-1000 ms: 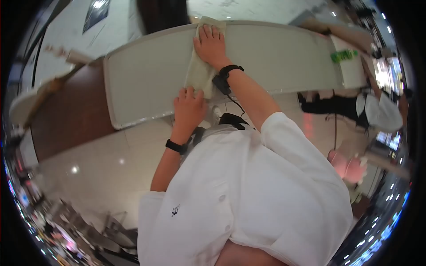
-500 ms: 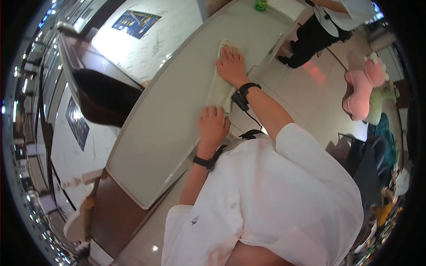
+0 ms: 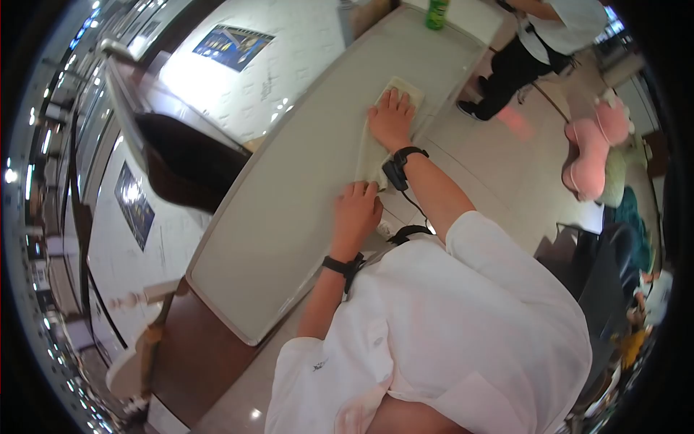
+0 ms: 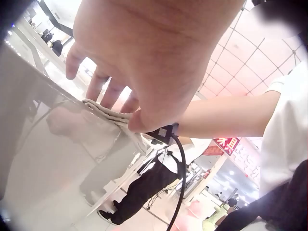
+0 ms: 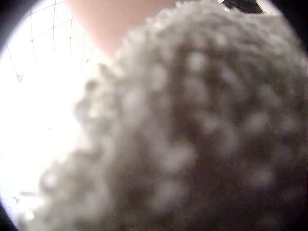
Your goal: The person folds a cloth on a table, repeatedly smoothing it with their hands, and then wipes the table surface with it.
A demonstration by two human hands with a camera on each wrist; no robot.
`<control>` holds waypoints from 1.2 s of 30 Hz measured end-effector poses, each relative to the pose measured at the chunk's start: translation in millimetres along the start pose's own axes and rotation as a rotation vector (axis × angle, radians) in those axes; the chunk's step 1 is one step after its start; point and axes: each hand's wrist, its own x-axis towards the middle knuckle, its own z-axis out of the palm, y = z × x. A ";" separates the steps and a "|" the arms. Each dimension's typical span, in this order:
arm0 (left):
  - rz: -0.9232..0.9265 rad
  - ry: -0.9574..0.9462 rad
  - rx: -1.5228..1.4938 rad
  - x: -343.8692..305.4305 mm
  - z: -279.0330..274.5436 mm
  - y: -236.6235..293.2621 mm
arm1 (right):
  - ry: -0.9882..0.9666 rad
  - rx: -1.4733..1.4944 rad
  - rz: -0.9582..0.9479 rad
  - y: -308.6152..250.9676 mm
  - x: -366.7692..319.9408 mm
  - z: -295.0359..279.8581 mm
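Note:
A pale folded towel [image 3: 367, 158] lies lengthwise on the light grey, glossy tabletop [image 3: 282, 210] in the head view. My right hand [image 3: 392, 121] rests flat on the towel's far part, fingers spread forward. At the near end, my left hand [image 3: 356, 215] has its fingertips on the towel edge. From the left wrist, the left hand [image 4: 139, 53] shows its fingers extended over the layered towel edge [image 4: 108, 113], the thumb close beside it. Blurred looped towel pile [image 5: 192, 125] fills most of the right wrist view and hides the right fingers.
A green bottle [image 3: 437, 14] stands at the table's far end. Along the left side are a dark chair back [image 3: 191, 163] and a white mattress [image 3: 289, 58]. A person in black trousers [image 3: 510, 72] stands beyond the right edge, near a pink plush toy [image 3: 589, 159].
The head view has swung round, so the table now runs diagonally. Both hands and the towel have since shifted slightly toward the table's right edge, the hands keeping their places on the towel.

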 end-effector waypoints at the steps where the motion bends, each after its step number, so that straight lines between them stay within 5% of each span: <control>1: -0.030 -0.011 0.010 -7.7 -4.0 -3.8 | -0.017 0.006 -0.031 -10.6 -3.6 4.0; 11: -0.401 0.145 0.070 -121.1 -46.0 -63.2 | -0.152 0.045 -0.480 -196.6 -86.9 53.5; 23: -0.967 0.377 0.308 -281.4 -76.5 -81.1 | -0.260 0.278 -1.180 -408.7 -313.3 81.0; 29: -1.226 0.455 0.388 -320.6 -81.0 -69.3 | -0.420 0.363 -1.294 -450.6 -399.5 78.3; 36: -1.214 0.386 0.485 -300.9 -67.7 -85.5 | -0.460 0.331 -1.306 -430.4 -369.2 82.1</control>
